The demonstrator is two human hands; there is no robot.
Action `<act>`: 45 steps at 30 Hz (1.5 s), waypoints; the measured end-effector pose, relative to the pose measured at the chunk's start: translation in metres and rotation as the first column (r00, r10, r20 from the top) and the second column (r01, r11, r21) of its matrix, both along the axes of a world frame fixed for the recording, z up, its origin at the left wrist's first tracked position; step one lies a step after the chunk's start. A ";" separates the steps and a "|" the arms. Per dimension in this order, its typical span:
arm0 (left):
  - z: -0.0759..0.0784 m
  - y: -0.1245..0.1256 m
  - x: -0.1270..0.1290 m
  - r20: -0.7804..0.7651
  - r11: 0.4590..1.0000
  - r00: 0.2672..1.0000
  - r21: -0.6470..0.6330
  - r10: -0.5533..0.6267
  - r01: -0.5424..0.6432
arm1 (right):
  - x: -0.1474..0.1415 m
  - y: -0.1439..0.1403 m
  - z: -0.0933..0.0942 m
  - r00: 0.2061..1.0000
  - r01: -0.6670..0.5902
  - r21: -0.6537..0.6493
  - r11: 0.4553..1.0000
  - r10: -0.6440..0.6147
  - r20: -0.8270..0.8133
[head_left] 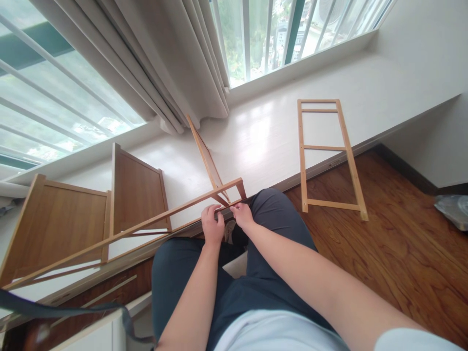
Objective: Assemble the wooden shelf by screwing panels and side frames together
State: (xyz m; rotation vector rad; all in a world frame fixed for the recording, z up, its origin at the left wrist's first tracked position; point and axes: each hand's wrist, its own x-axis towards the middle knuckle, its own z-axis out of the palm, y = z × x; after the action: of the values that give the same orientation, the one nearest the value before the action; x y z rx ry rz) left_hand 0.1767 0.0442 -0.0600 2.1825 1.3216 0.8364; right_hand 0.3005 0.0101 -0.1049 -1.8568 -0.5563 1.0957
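While you sit with your knees raised toward a low white window ledge [278, 141], both of your hands meet on the near corner of a long wooden frame [146, 225]. Your left hand [212, 225] is curled closed around the frame's lower rail, fingers wrapped over the top. Your right hand [242, 214] sits just beside it, fingertips pinched on the same rail near the corner; whether it holds some small part there is too small to tell.

The frame's long axis runs away from your hands to your left and slightly toward you, ending near the left edge of the view. Its short end piece stands just beyond your right hand, and a thin slat [206, 156] rises from that corner toward the curtain [171, 63]. So almost the whole length of the frame lies on your left side, and your left hand is the nearer one to it.

Two brown wooden panels [135, 187] stand on the ledge behind the frame, to your left. A second ladder-like frame [331, 161] lies flat to your right, well apart from both hands, half on the ledge and half over the wooden floor [402, 253].
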 end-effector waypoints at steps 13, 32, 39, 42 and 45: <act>-0.005 -0.020 -0.004 0.111 0.985 0.985 -0.127 0.132 -0.118 | -0.004 -0.008 0.002 0.997 -0.042 -0.065 0.997 0.038 -0.062; -0.036 -0.054 0.008 0.156 0.540 0.829 -0.819 0.537 -0.195 | -0.021 -0.036 0.004 0.989 -0.148 0.029 0.989 0.148 0.007; -0.023 -0.073 0.021 0.251 0.220 0.744 -0.965 0.619 0.142 | -0.026 -0.047 0.024 0.986 -0.142 0.152 0.978 0.127 0.104; -0.024 -0.067 0.023 0.308 0.197 0.652 -0.951 0.693 0.240 | -0.031 -0.055 0.028 0.964 -0.233 0.194 0.953 0.200 0.176; -0.028 -0.060 0.024 0.382 0.260 0.612 -0.924 0.693 0.281 | -0.035 -0.062 0.030 0.941 -0.296 0.188 0.937 0.251 0.229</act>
State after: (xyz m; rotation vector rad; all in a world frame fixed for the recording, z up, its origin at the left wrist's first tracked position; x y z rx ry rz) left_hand 0.2011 -0.0158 -0.0881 0.4446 1.1491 0.6176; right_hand 0.2654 -0.0518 -0.0747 -1.7387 -1.0408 0.9812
